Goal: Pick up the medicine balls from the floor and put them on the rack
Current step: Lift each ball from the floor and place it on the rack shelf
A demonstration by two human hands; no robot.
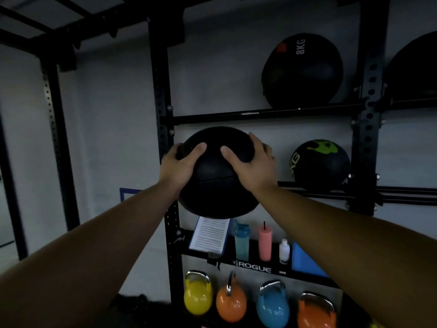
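Dim gym corner, pale wall behind a black steel rack (163,95) of perforated uprights and paired rails. Black medicine ball (216,172) held up in the air at the left end of the middle shelf (307,185), close to the left upright, not yet resting on the rails. Left hand (179,166) spread on the ball's left flank, right hand (251,166) on its right; fingers (233,155) wide apart and wrapped over the curve, thumbs on the near face, so pressing inward from both sides. Probably a two-handed clamp because of bulk and weight, with arms stretched forward to carry it over the rail edge.

At the right end of the same shelf, well apart, a green-marked ball (320,163) cradled between the rails; hence the free place on the left. One shelf up, toward its right end, an 8KG ball (302,72), seated the same way. Below, a tray shelf (257,266) with a clipboard (209,235) propped at its left end, then a teal bottle (241,242), a pink tumbler (264,242) and a small white bottle (284,250). Lowest, a row of kettlebells (198,295).

Likely next: forward and down until settled between the rails, clear of the clipboard beneath.
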